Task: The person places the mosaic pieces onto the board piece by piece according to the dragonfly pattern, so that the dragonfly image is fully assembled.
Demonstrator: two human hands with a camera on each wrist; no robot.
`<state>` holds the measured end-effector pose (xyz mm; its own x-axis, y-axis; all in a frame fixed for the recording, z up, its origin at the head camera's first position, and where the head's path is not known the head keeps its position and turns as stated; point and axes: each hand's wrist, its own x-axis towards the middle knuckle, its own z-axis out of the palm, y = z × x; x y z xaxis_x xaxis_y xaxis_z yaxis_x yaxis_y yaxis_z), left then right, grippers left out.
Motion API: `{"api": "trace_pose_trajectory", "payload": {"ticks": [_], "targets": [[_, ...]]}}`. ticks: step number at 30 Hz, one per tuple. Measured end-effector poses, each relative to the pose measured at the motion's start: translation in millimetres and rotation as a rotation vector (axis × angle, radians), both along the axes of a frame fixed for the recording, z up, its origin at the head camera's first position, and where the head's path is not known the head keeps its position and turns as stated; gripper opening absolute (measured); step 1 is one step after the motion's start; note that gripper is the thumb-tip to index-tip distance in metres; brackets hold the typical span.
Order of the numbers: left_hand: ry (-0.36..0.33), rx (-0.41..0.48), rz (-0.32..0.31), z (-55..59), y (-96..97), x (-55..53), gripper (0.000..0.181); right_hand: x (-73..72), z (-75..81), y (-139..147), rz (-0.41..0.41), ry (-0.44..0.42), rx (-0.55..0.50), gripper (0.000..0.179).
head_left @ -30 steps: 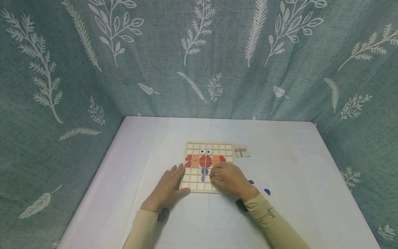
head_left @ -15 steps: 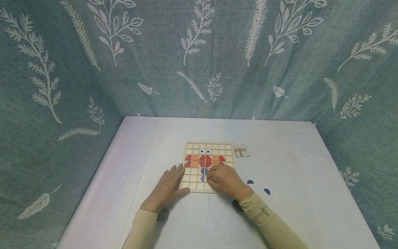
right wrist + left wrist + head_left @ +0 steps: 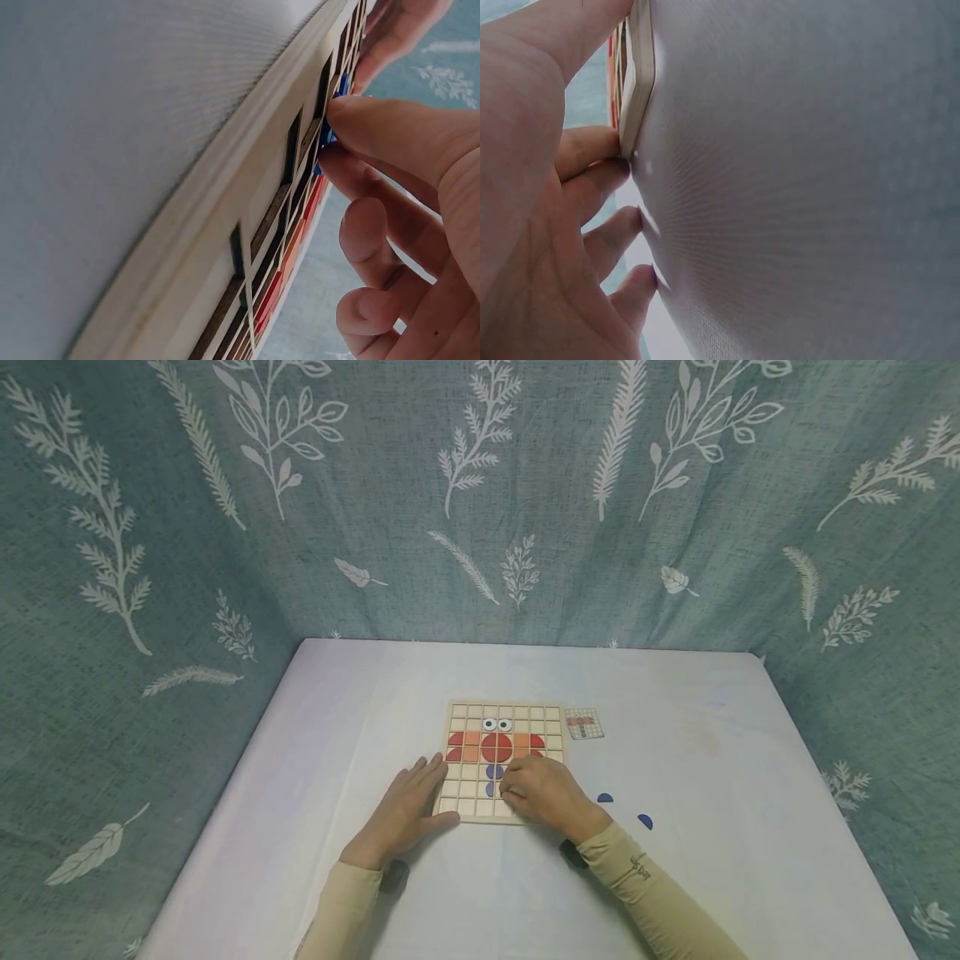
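A shallow wooden grid board (image 3: 465,791) lies mid-table, bearing a red disc (image 3: 490,742), white eye pieces (image 3: 506,725), orange squares (image 3: 471,746) and blue half-round pieces (image 3: 491,789) in its cells. My left hand (image 3: 405,802) rests at the board's near left corner, fingers along the left side and thumb at the front edge. Over the lower middle cells, my right hand (image 3: 543,789) pinches a blue half-round piece (image 3: 328,135) between thumb and index finger, down at the grid bars. That piece is hidden by the fingers in the head view.
Right of the board's far corner lies a small pattern card (image 3: 585,725) printed with a grid. Loose blue half-rounds (image 3: 605,797) lie on the white table (image 3: 675,727) beyond my right wrist. A leaf-patterned teal curtain (image 3: 480,568) hangs behind and on both sides.
My right hand has shifted a little left over the board with the blue half-round piece, then stayed almost still. My left hand keeps its place.
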<state>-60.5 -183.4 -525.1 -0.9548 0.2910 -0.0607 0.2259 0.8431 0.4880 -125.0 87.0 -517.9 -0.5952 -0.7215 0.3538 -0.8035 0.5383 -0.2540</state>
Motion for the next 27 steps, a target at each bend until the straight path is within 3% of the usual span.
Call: {"api": "trace_pose_trajectory", "payload": {"ticks": [21, 27], "targets": [[0.001, -0.005, 0.013, -1.7, 1.7, -1.0, 0.089, 7.6, 9.4, -9.6, -0.048, -0.071, 0.096, 0.008], [0.007, -0.012, 0.024, -3.6, 2.7, -1.0, 0.088, 12.0, 8.8, 0.0, -0.062, -0.092, 0.066, 0.010]]}}
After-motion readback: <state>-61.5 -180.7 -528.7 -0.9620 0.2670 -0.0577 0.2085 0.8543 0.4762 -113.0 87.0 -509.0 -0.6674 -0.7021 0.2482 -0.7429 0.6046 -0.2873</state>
